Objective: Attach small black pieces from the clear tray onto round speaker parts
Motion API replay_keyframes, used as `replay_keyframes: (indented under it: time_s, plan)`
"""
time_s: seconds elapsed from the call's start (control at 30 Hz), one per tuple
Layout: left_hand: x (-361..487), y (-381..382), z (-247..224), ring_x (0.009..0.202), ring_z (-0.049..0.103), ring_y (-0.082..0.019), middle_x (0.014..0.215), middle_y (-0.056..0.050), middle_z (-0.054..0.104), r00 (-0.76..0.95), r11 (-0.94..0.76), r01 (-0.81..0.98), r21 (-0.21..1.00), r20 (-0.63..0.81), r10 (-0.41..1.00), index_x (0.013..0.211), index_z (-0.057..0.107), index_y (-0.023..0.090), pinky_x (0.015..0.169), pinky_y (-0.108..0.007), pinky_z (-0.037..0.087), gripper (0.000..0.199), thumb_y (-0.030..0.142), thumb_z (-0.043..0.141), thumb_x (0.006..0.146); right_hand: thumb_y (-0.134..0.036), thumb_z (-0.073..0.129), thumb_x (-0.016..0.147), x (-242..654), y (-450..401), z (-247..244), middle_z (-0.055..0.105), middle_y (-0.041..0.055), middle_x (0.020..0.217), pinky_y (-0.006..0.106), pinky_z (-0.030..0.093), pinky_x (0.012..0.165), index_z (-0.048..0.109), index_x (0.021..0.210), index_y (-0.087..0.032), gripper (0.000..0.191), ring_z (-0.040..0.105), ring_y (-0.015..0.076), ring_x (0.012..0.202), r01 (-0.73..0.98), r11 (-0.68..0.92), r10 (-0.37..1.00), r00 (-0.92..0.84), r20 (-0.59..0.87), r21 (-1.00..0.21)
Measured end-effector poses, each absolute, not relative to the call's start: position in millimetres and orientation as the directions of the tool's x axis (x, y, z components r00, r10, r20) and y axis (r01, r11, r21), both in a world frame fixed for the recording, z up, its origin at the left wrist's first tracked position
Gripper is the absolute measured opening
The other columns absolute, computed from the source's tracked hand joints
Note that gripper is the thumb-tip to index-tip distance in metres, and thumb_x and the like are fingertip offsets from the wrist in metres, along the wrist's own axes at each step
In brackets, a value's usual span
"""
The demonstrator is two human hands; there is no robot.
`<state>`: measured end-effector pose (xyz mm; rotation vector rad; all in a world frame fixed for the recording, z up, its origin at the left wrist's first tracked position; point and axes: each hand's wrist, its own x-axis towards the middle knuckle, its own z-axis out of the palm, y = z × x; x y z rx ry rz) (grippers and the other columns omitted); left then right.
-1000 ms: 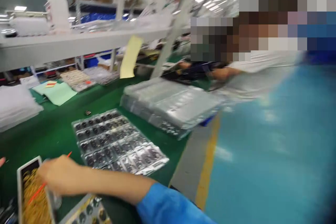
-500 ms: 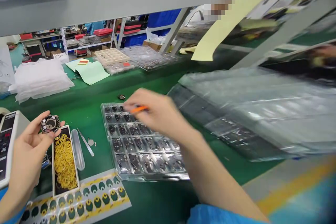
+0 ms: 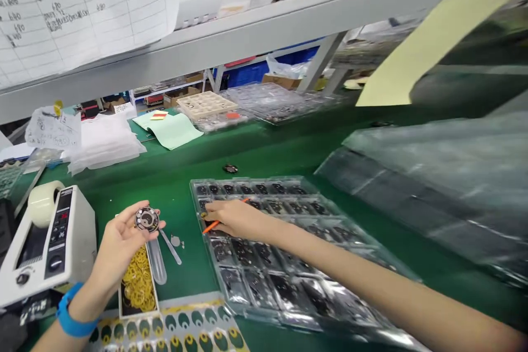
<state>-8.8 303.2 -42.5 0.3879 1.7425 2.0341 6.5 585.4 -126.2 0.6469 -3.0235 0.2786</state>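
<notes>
My left hand [image 3: 117,242] pinches a round black circuit board [image 3: 147,220] by its rim, its face with silver parts turned towards me. Below that hand lies a narrow box of yellow rings [image 3: 139,286]. My right hand [image 3: 237,219] is closed round a thin orange stick [image 3: 211,226], whose exact kind I cannot make out. Its fingertips reach into the left side of a clear plastic tray [image 3: 258,314], where small dark parts sit in the compartments. Whether those fingertips touch a part is hidden. Another round dark part [image 3: 230,168] lies behind the tray.
At left stands a white tape dispenser [image 3: 68,242]. Metal tweezers [image 3: 171,247] and a clear plastic case [image 3: 157,264] lie by the ring box. A sticker sheet [image 3: 198,330] lies in front. Clear trays [image 3: 433,176] are at right; a grey shelf beam [image 3: 264,33] crosses overhead.
The view has swung left, bringing the tape dispenser and written sheet into view. My right hand has come down to the tray's left side with the orange stick. My left hand keeps the circuit board.
</notes>
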Motion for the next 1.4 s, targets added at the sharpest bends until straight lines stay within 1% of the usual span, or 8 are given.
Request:
replay_keyframes:
  time_s: [0.2,0.37,0.5,0.6,0.9,1.07,1.27,1.4]
  plan:
    - [-11.9,300.2,-35.5,0.096,0.070,-0.025,0.112,-0.011,0.070,-0.893,-0.092,-0.103,0.990,-0.051,0.447,0.120,0.060,0.014,0.085,-0.029,0.060,0.049,0.022,0.078,0.075,-0.013,0.051,0.087,29.9,584.8,-111.1,0.064,0.0119,0.102,0.028,0.050,0.063,0.068,0.112,-0.014,0.030,0.065,0.0221,0.084,-0.345,0.912,-0.321,-0.937,0.139,-0.221]
    - [-12.8,292.1,-25.1,0.096,0.070,-0.025,0.106,-0.008,0.072,-0.921,-0.125,-0.005,0.992,0.044,0.387,0.117,0.064,0.016,0.085,-0.031,0.061,0.043,0.017,0.076,0.075,-0.008,0.051,0.084,29.3,516.6,-77.1,0.063,0.0066,0.102,0.028,0.048,0.072,0.064,0.101,-0.018,0.024,0.061,0.0192,0.090,-0.497,0.745,-0.395,-0.866,0.307,-0.444]
    - [-10.7,287.6,-18.4,0.097,0.070,-0.025,0.108,-0.007,0.071,-0.924,-0.146,0.050,0.988,0.101,0.369,0.116,0.064,0.017,0.084,-0.030,0.061,0.041,0.014,0.074,0.077,-0.001,0.049,0.078,13.8,450.3,-82.3,0.063,0.0037,0.094,0.027,0.041,0.067,0.057,0.090,-0.016,0.021,0.058,0.0167,0.080,-0.432,0.638,-0.441,-0.884,0.157,-0.638]
    - [-10.9,286.5,-18.5,0.096,0.070,-0.025,0.110,-0.007,0.071,-0.917,-0.153,0.048,0.987,0.104,0.385,0.117,0.064,0.017,0.084,-0.031,0.061,0.040,0.013,0.073,0.077,-0.003,0.049,0.081,4.0,431.4,-97.8,0.064,0.0040,0.087,0.027,0.038,0.064,0.056,0.088,-0.015,0.015,0.056,0.0165,0.075,-0.348,0.649,-0.395,-0.914,0.091,-0.676]
    - [-13.8,285.4,-22.6,0.098,0.070,-0.028,0.110,-0.008,0.070,-0.919,-0.140,0.047,0.989,0.098,0.381,0.118,0.062,0.016,0.089,-0.037,0.060,0.044,0.016,0.074,0.076,-0.017,0.059,0.088,1.0,436.5,-107.7,0.065,0.0029,0.081,0.026,0.038,0.064,0.059,0.083,-0.014,0.006,0.057,0.0156,0.072,-0.349,0.694,-0.401,-0.914,0.064,-0.629]
    - [-14.8,286.6,-24.9,0.096,0.070,-0.028,0.107,-0.007,0.071,-0.923,-0.130,0.035,0.991,0.082,0.377,0.116,0.064,0.016,0.088,-0.039,0.061,0.044,0.016,0.073,0.073,-0.003,0.053,0.085,1.5,436.7,-105.4,0.065,0.0068,0.094,0.027,0.039,0.066,0.066,0.084,-0.014,0.017,0.061,0.0208,0.087,-0.416,0.745,-0.443,-0.893,0.078,-0.521]
    - [-14.8,287.0,-25.3,0.096,0.070,-0.027,0.106,-0.008,0.071,-0.928,-0.132,0.037,0.991,0.083,0.362,0.118,0.063,0.015,0.090,-0.037,0.059,0.046,0.017,0.075,0.073,-0.012,0.054,0.090,14.9,510.7,-69.5,0.064,0.0069,0.095,0.030,0.044,0.072,0.067,0.093,-0.016,0.014,0.061,0.0208,0.088,-0.333,0.862,-0.259,-0.938,0.232,-0.382]
    - [-7.7,295.3,-32.2,0.094,0.071,-0.026,0.102,-0.008,0.072,-0.907,-0.115,-0.010,0.993,0.040,0.420,0.118,0.062,0.015,0.086,-0.034,0.060,0.047,0.019,0.077,0.073,-0.009,0.055,0.086,24.1,568.3,-75.2,0.066,0.0045,0.090,0.027,0.044,0.064,0.072,0.089,-0.017,0.019,0.063,0.0178,0.077,-0.242,0.944,-0.218,-0.968,0.126,-0.224]
